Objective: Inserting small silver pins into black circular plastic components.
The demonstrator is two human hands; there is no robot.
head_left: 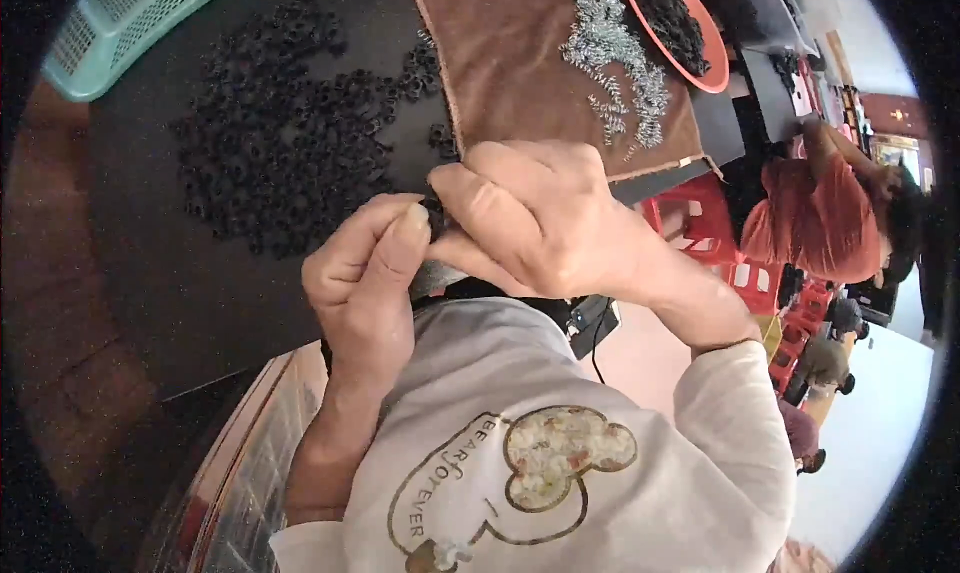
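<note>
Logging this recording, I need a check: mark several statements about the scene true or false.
The left hand and right hand meet at a small black part. True.
The silver springs lie on the brown cloth. True.
The green basket is right of the cloth. False: the green basket is left of it.
Loose black pieces lie left of the cloth. True.
The orange bowl holds springs. False: the orange bowl holds dark pieces.
</note>
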